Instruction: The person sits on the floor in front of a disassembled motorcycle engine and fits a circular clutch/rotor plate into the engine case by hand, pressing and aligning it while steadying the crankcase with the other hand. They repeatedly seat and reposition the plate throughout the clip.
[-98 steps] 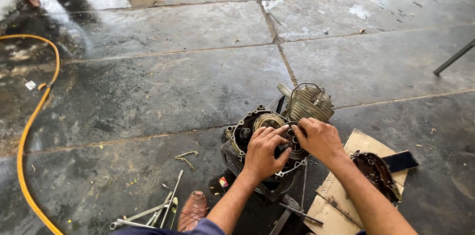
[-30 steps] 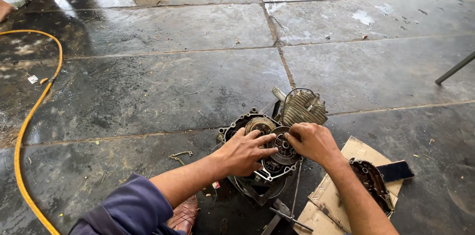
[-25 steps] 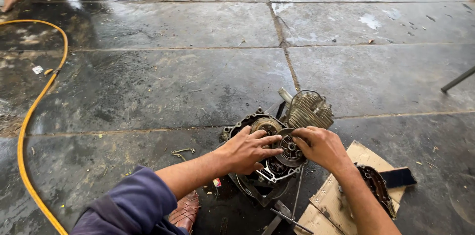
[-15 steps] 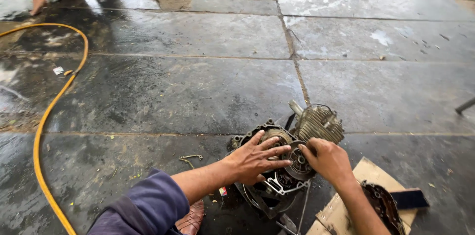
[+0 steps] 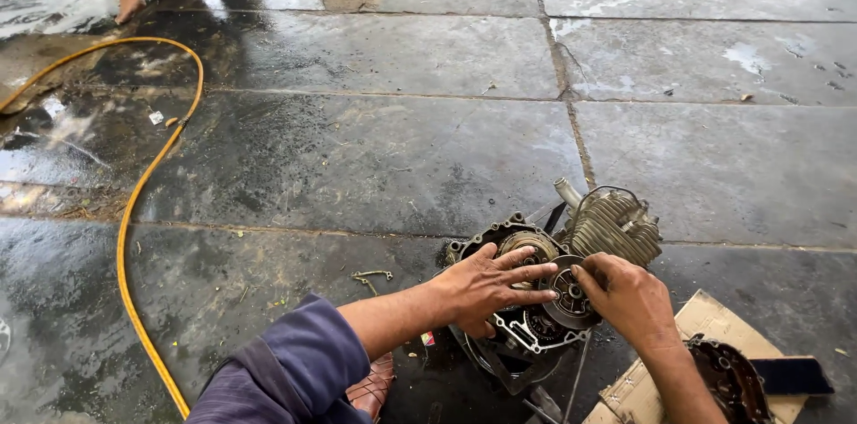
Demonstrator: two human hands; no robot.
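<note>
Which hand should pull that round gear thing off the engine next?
Probably the right hand: its fingers already pinch the round gear part at its edge. The left hand lies flat across the engine case, likely steadying it.

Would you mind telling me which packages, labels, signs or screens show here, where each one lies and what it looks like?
Flattened cardboard piece: on the wet floor at bottom right, beside the right hand; brown and angular, with a dark engine cover lying on it.
No labels, signs or screens can be made out.
</note>
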